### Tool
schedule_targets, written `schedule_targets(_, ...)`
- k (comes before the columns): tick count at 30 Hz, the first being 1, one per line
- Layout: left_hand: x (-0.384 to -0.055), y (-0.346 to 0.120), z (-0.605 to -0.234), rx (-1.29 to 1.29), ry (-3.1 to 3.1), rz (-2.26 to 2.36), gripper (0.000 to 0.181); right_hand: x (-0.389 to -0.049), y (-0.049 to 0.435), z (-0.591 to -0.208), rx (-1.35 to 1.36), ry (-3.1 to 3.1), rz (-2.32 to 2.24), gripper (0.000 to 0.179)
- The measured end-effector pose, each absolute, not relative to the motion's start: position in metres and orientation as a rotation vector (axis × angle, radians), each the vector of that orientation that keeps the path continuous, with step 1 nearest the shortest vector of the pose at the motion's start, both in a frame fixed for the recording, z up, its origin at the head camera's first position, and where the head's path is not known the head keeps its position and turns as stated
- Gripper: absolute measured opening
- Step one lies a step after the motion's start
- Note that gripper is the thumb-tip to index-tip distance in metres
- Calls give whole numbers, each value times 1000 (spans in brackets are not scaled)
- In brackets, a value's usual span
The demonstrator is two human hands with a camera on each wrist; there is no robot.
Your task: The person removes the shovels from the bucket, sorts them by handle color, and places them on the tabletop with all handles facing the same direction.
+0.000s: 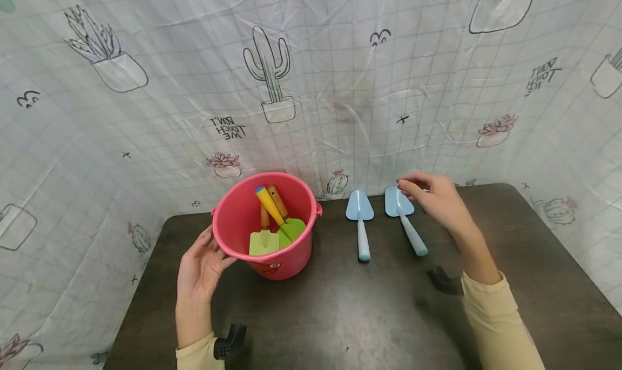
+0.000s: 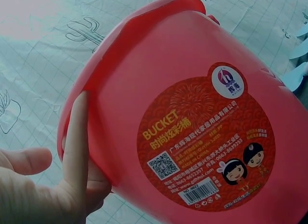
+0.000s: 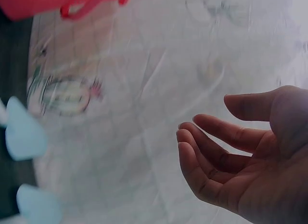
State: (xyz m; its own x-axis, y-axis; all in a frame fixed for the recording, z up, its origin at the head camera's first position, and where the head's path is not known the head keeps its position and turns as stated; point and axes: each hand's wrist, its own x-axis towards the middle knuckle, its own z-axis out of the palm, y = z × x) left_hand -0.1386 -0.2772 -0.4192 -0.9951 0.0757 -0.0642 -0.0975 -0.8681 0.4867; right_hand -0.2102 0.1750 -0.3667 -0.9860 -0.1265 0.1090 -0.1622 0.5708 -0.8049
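My left hand (image 1: 198, 270) touches the left side of a pink bucket (image 1: 294, 263) just under its rim. In the left wrist view one straight finger (image 2: 78, 147) lies against the bucket below the rim, beside a red label. Inside the bucket are a green trowel with a yellow handle (image 1: 270, 203), a pale green shovel-like tool (image 1: 264, 242) and wooden handles. My right hand (image 1: 439, 200), fingers loosely bent and holding nothing, hovers by the blade of a light blue trowel (image 1: 412, 234). A second light blue trowel (image 1: 362, 237) lies left of it.
The tools rest on a dark table (image 1: 359, 316). Behind and beside it hangs a white grid-patterned cloth (image 1: 340, 89) printed with cactus drawings. A bucket ear (image 1: 318, 210) sticks out on the right, near the blue trowels. Black devices sit near both wrists.
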Motion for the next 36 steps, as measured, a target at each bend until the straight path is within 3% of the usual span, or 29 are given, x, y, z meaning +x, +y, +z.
schedule_targets(8,-140,-277,-417,-108,796,2944,38,-213,125,-339,497,-2726,1416,30)
schedule_targets(16,-139,-277,-414,-146,841,2946,34,-212,57,-343,766,-2692,1462,27)
schedule_targets(28,-139,-276,-413,-170,865,2944,38,-225,-14,-351,797,-2709,1709,33)
schedule_targets(36,-139,-276,-413,-182,940,2917,40,-245,-44,-359,814,-2809,1493,36)
